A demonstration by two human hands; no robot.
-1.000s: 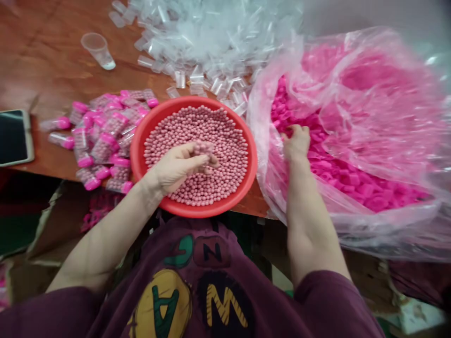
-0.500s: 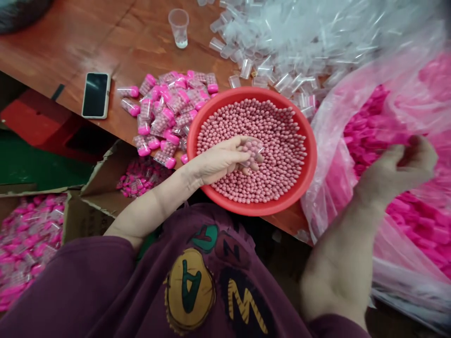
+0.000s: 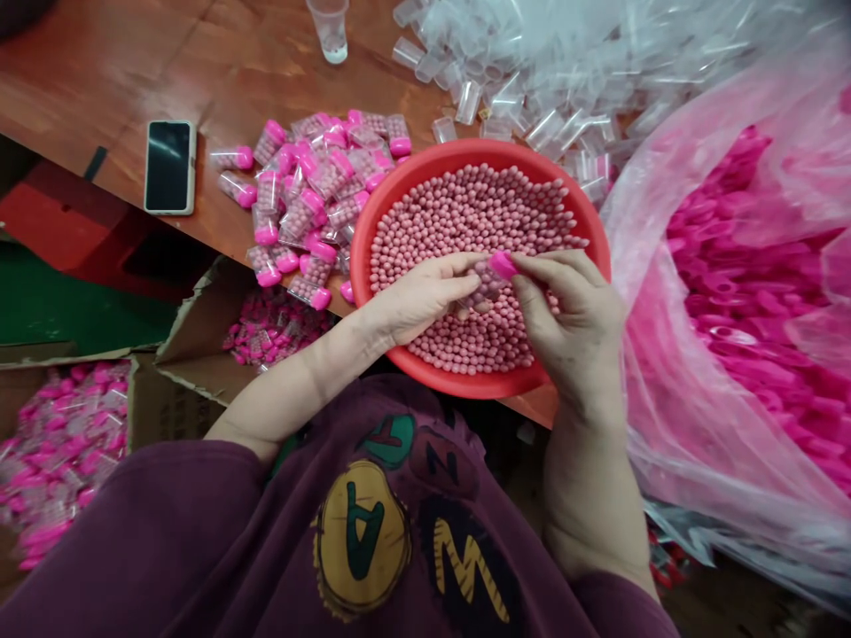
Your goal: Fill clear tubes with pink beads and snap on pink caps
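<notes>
1. Nearest was the wearer's purple shirt (image 3: 458, 523), its front close to the table edge, which put the work within easy reach.
2. The left hand (image 3: 429, 292) gripped a bead-filled container (image 3: 487, 285) over the basin, fingers curled round it, probably to steady it.
3. The right hand (image 3: 575, 323) pinched a pink cap (image 3: 503, 264) between thumb and fingertips at the container's end, a grip that seemed to suit fine aligning. Whether the cap was seated could not be told.
4. Beneath both hands sat the red basin (image 3: 361, 257) of pink beads (image 3: 458, 208), placed where strays would likely drop back in.
5. On the right, the plastic bag (image 3: 665, 425) gaped open, leaving the loose caps (image 3: 737, 292) easy to grab.
6. Left of the basin, capped containers (image 3: 309, 199) lay heaped, conveniently on the left hand's side.
7. Beyond the basin, empty clear containers (image 3: 519, 102) spread across the table (image 3: 245, 62), apparently as a ready supply.
</notes>
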